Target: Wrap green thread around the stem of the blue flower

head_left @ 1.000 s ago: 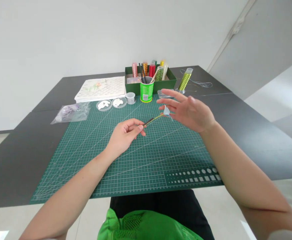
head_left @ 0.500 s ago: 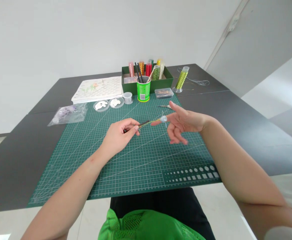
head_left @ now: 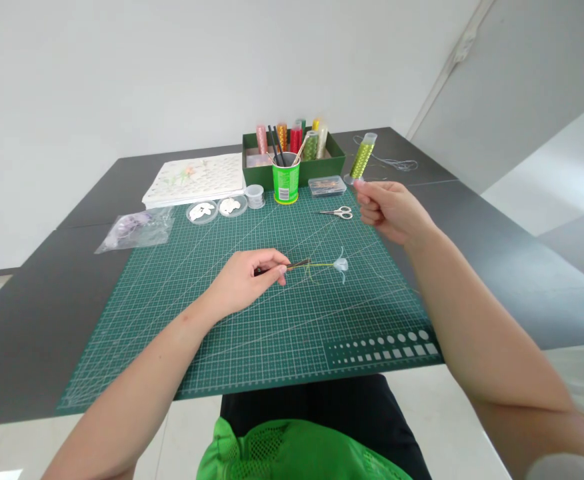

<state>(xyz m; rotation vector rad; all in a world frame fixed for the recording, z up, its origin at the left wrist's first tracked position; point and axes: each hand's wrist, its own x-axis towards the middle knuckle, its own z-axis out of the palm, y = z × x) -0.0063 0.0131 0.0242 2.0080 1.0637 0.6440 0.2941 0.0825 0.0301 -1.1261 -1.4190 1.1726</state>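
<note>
My left hand [head_left: 252, 277] is closed over the mat, pinching the stem of a small pale blue flower [head_left: 341, 265] together with a dark, slender tool [head_left: 299, 264] that looks like tweezers. The flower points right, its thin curled strands spread out, and its stem is yellow-green. Fine loose threads hang near the dark tip. Farther back on the right, my right hand [head_left: 389, 207] is closed in a pinch, beside the base of a yellow-green thread spool [head_left: 363, 157]. Whatever its fingertips hold, if anything, is too fine to make out. White-handled scissors [head_left: 343, 213] lie just left of it.
A green cutting mat [head_left: 212, 353] covers the black table [head_left: 12, 333]. Behind stand a green cup [head_left: 285, 184] of sticks, a green box [head_left: 335, 163] of thread spools, a clear case [head_left: 327, 186] and dishes of white pieces [head_left: 201, 213]. A plastic bag [head_left: 137, 229] lies left.
My right hand has left the flower, moved up and back toward the spool, and closed from spread fingers to a pinch. My left hand has shifted slightly right and nearer with the flower.
</note>
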